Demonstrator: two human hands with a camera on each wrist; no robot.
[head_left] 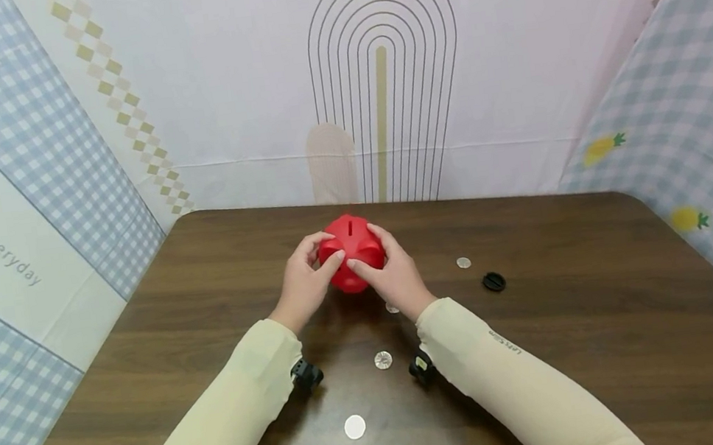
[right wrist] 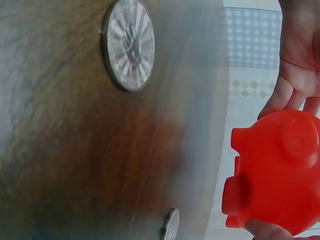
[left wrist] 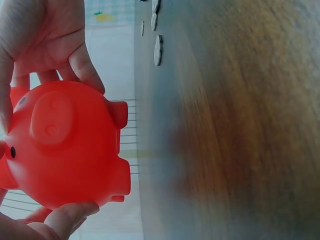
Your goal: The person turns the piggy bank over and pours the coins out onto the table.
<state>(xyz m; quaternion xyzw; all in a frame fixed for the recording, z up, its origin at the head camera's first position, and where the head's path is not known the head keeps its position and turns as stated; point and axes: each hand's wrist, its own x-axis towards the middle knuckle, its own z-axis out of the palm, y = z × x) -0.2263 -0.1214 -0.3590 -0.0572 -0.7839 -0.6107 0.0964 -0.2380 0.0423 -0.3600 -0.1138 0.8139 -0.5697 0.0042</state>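
Note:
A red piggy bank [head_left: 349,244] is held between both hands, its snout turned toward me and its coin slot uppermost. My left hand [head_left: 303,281] grips its left side and my right hand [head_left: 398,277] its right side, both thumbs lying on the front near the ears. In the left wrist view, the piggy bank's feet [left wrist: 121,177] hang slightly above the tabletop. Beneath and nearer to me lie a patterned silver coin [head_left: 383,360] and a bright coin [head_left: 355,427]. Another coin [head_left: 392,308] is partly hidden by my right hand.
To the right on the brown wooden table [head_left: 608,310] lie a further coin [head_left: 464,263] and a round black cap [head_left: 494,281]. A patterned white cloth [head_left: 235,104] hangs behind the table's back edge. Small black cameras [head_left: 307,375] are worn at the wrists.

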